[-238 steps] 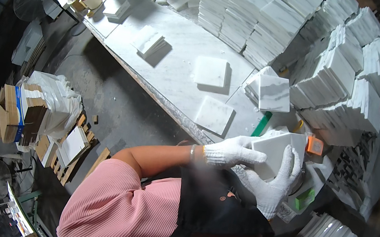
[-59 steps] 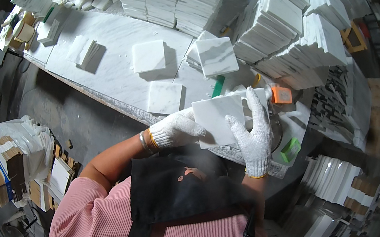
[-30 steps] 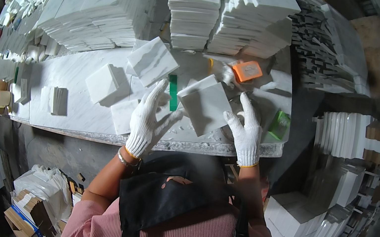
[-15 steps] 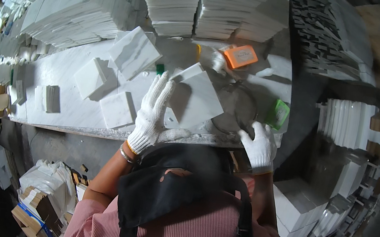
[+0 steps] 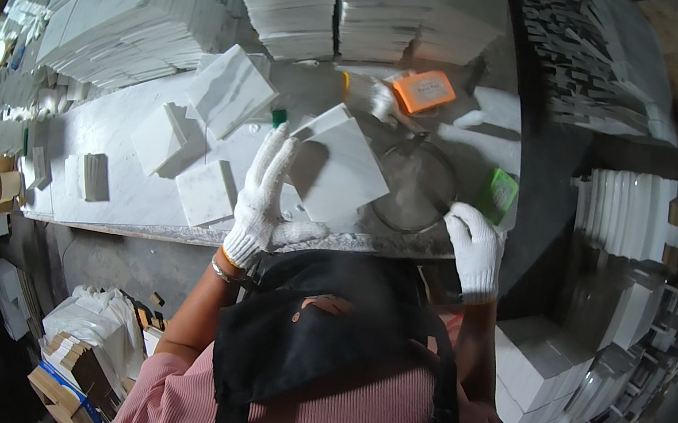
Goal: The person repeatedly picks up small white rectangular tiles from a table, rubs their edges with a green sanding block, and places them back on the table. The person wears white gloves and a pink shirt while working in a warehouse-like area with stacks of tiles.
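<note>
Both my hands wear white knit gloves. My left hand (image 5: 262, 199) is open at the front of the bench, fingers stretched away from me and thumb out to the right. Right beside it lies a square white marble tile (image 5: 339, 171), partly over a smaller piece; the hand's shadow falls on it. My right hand (image 5: 475, 254) is closed, its fingers bent against the thumb at the near right rim of a round, dark-rimmed shallow dish (image 5: 417, 187). Anything between those fingertips is too small or hidden to tell. A green block (image 5: 499, 195) stands just beyond that hand.
Veined tiles (image 5: 229, 90) and a small tile stack (image 5: 89, 177) lie left on the marble bench (image 5: 114, 138). An orange box (image 5: 424, 91) sits by a loose white glove (image 5: 369, 96). Tall tile stacks (image 5: 280, 0) line the back; white boxes (image 5: 541, 371) stand right.
My right hand's fingers have drawn together from a spread pose. My left hand stays open in nearly the same place. The whole view has shifted slightly.
</note>
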Demonstrator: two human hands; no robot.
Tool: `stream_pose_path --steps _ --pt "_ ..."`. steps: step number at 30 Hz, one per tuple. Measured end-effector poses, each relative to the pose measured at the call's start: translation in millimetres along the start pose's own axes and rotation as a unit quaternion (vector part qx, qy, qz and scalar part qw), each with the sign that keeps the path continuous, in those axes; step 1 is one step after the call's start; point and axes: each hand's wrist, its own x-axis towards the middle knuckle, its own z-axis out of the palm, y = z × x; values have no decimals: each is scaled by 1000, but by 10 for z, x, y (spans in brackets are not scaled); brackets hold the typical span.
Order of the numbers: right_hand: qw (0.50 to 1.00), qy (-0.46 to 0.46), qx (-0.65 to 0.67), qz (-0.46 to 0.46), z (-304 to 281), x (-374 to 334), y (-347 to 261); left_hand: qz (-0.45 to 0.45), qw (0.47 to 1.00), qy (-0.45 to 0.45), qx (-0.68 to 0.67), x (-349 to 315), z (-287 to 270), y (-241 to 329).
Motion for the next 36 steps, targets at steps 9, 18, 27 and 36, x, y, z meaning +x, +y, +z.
stream_pose_path --steps 9,18,27,36 --pt "985 -29 133 106 148 61 69 -19 1000 -11 -7 -40 31 -40" --pt "993 -50 76 71 166 81 50 -23 1000 -20 -3 -6 6 4" --pt "934 -81 285 201 -143 71 -528 1 1000 7 -3 6 -2 23" --pt "948 -99 289 93 -56 322 -1081 10 1000 10 -8 -18 9 -22"
